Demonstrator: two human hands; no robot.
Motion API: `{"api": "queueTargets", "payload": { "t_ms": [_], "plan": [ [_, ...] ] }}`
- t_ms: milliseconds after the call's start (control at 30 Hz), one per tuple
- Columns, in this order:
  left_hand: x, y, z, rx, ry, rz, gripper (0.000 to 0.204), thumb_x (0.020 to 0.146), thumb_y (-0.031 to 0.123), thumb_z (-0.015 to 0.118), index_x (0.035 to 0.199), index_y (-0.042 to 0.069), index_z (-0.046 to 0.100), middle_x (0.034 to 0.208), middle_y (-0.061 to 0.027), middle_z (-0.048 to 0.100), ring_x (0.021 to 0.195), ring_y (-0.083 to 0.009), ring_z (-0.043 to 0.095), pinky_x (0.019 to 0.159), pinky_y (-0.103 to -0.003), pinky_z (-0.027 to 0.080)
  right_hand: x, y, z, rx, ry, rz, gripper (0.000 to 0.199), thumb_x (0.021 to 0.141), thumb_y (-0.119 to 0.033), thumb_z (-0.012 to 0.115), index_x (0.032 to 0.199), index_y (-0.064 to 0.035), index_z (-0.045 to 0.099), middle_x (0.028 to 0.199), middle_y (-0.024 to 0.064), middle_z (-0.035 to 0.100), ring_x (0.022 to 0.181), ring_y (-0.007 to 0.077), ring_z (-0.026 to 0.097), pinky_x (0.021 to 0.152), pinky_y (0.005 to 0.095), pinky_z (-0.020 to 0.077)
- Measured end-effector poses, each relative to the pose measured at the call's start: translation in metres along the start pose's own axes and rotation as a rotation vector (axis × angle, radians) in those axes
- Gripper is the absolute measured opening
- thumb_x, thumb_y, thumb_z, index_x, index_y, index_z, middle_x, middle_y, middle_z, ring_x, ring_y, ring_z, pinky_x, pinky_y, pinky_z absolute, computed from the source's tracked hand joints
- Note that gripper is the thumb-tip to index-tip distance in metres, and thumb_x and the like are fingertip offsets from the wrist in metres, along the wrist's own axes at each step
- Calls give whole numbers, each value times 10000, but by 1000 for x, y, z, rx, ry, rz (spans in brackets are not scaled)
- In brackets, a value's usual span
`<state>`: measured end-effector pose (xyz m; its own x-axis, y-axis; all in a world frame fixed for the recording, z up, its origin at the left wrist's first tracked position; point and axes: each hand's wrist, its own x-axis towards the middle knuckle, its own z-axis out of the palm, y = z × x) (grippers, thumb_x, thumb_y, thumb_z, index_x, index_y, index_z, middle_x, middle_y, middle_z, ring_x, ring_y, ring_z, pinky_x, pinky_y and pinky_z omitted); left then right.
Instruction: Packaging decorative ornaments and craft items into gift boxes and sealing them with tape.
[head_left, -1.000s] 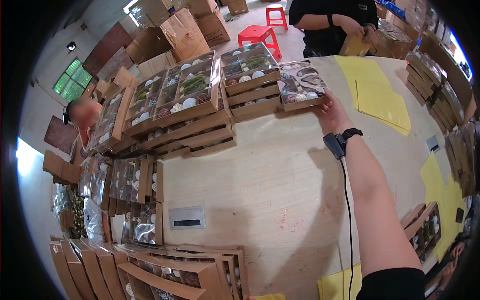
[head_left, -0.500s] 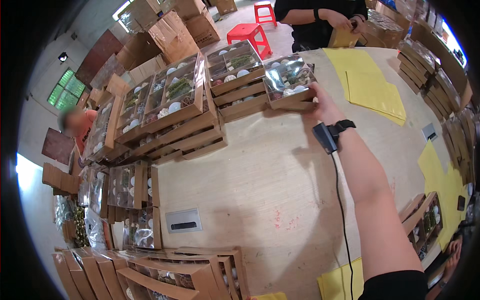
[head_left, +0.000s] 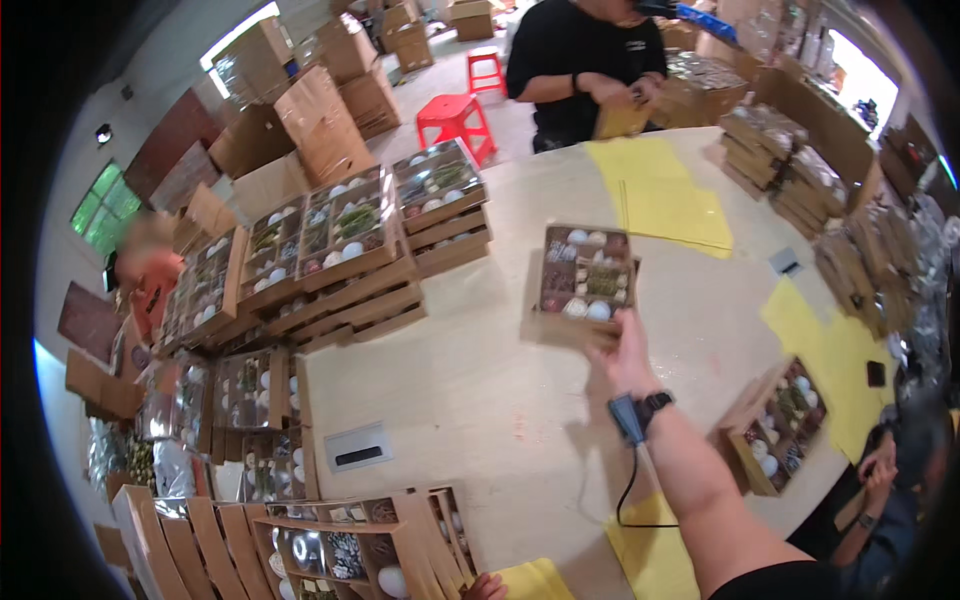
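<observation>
My right hand (head_left: 622, 358) grips the near right corner of a shallow brown cardboard box (head_left: 560, 312). Inside its dividers are white balls, green moss, and dark red and brown bits. The box is over the middle of the table; whether it touches the tabletop I cannot tell. A dark watch and a small strapped device with a cable are on my right wrist. At the lower edge, only some fingertips of my left hand (head_left: 486, 588) show, between a row of upright boxes (head_left: 395, 540) and a yellow sheet (head_left: 535, 580); the rest is cut off.
Similar filled boxes are stacked at the far left (head_left: 350, 285). Another box (head_left: 780, 430) lies at the right. Yellow sheets (head_left: 665, 200) are spread on the table (head_left: 450, 390). Across it a person (head_left: 580, 85) handles a yellow-brown piece. Red stools (head_left: 455, 125) stand behind.
My right hand has drawn the box off the end of the far stacks and toward the table's middle. The view has shifted, and left fingertips now show at the lower edge.
</observation>
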<state>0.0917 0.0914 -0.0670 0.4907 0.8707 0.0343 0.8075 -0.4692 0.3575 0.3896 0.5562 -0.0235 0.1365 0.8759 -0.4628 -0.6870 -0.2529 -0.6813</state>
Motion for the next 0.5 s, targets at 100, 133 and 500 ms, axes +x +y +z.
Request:
{"api": "queueTargets", "payload": {
  "t_ms": [100,133,500],
  "plan": [
    [7,-2,2,-62,71,-56,621,787,408,691,1282,71,523,1324,-153,510,1277,-369,432,1048,-546,329,-76,9,-26,125,66,57,317,926,-318,507,1150,-93,498,1149,133,526,1040,312,571,865,562,528],
    [9,-3,2,-79,64,-5,621,787,408,691,1282,71,523,1324,-153,510,1277,-369,432,1048,-546,329,-97,9,-35,138,124,120,323,928,-309,503,1142,-67,507,1165,140,528,1078,324,566,901,563,519],
    [11,-10,8,53,48,51,668,830,425,662,1343,44,467,1414,-187,442,1358,-388,335,1140,-545,218,-268,-127,-131,225,274,-400,187,915,-262,546,1003,-98,566,923,55,631,838,196,618,738,388,536]
  ]
}}
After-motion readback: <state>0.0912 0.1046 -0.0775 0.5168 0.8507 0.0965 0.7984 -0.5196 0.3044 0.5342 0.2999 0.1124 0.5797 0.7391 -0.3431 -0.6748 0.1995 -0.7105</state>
